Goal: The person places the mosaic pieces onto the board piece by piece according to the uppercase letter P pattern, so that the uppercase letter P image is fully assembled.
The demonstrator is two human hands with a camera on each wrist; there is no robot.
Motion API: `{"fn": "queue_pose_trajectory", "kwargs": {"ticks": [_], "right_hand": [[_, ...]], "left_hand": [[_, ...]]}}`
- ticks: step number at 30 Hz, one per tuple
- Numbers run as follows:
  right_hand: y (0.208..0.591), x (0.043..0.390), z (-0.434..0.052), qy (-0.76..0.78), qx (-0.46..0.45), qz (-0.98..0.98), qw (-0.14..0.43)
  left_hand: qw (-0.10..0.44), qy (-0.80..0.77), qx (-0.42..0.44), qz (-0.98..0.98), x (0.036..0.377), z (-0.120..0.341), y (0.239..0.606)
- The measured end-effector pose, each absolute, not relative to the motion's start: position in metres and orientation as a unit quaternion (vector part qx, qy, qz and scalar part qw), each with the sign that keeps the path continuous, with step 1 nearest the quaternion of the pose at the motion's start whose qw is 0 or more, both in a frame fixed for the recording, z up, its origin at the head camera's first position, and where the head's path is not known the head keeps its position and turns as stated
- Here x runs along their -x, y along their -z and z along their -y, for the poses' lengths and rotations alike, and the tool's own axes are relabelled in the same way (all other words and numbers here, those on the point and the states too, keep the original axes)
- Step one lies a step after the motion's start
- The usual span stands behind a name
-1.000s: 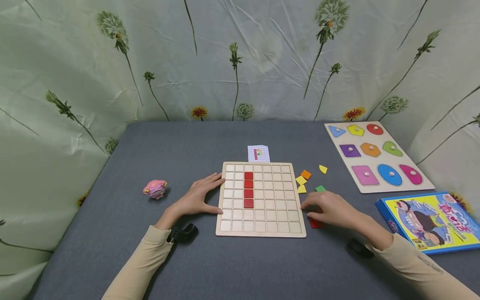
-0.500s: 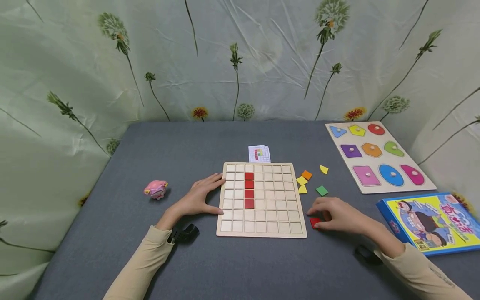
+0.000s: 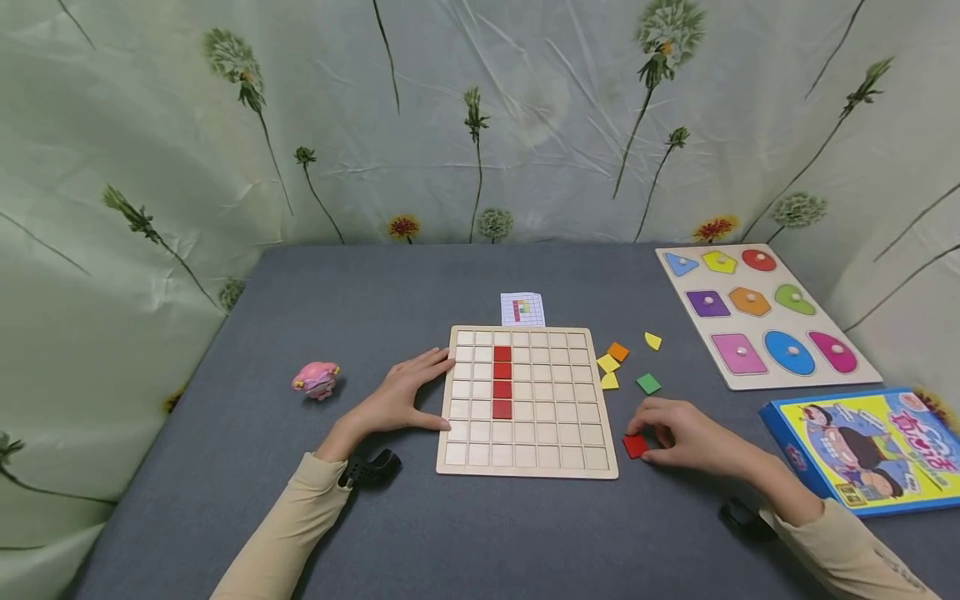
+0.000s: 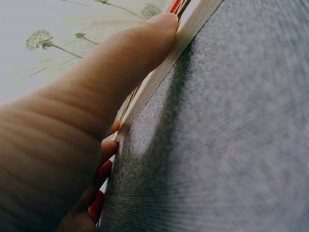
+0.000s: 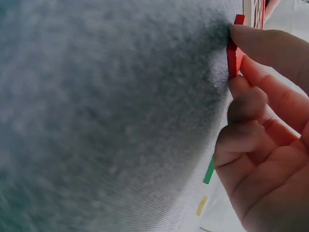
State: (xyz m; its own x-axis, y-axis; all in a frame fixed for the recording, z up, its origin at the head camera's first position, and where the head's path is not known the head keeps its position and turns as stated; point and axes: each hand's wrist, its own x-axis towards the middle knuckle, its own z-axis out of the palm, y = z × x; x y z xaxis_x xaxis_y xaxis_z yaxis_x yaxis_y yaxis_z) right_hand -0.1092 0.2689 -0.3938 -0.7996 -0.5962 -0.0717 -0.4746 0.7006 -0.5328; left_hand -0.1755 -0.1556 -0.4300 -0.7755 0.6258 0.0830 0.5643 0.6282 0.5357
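A square wooden grid board (image 3: 532,433) lies on the table, with a column of red square tiles (image 3: 502,390) set in its cells. Along the board's left edge rests my left hand (image 3: 397,398), thumb and fingers spread. The left wrist view shows that thumb (image 4: 140,46) against the board's wooden rim (image 4: 159,79). To the right of the board, my right hand (image 3: 686,435) pinches a loose red square tile (image 3: 635,447) between thumb and fingers. Low over the cloth, this red tile (image 5: 233,60) appears edge-on in the right wrist view.
Yellow tiles (image 3: 608,363), an orange tile (image 3: 618,352) and a green tile (image 3: 648,383) lie right of the board. A pattern card (image 3: 522,308) sits behind it. Farther right are a knobbed shape puzzle (image 3: 720,321) and a blue box (image 3: 862,450). A pink toy (image 3: 316,380) stands left.
My right hand has moved right and slightly toward me, from the board's edge onto the loose red tile, uncovering the green tile. The left hand has stayed at the board.
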Motion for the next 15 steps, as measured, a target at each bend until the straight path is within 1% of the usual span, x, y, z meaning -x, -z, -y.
{"fn": "queue_pose_trajectory", "kwargs": {"ticks": [10,15], "right_hand": [[0.3959,0.1091,-0.2673,0.243,0.305,-0.918,0.076],[0.3924,0.1108,-0.2658,0.230,0.309,-0.920,0.070]], "left_hand": [[0.059,-0.275,-0.324,-0.903,0.1754,0.1558,0.4309],[0.058,-0.275,-0.325,-0.903,0.1757,0.1557,0.4309]]}}
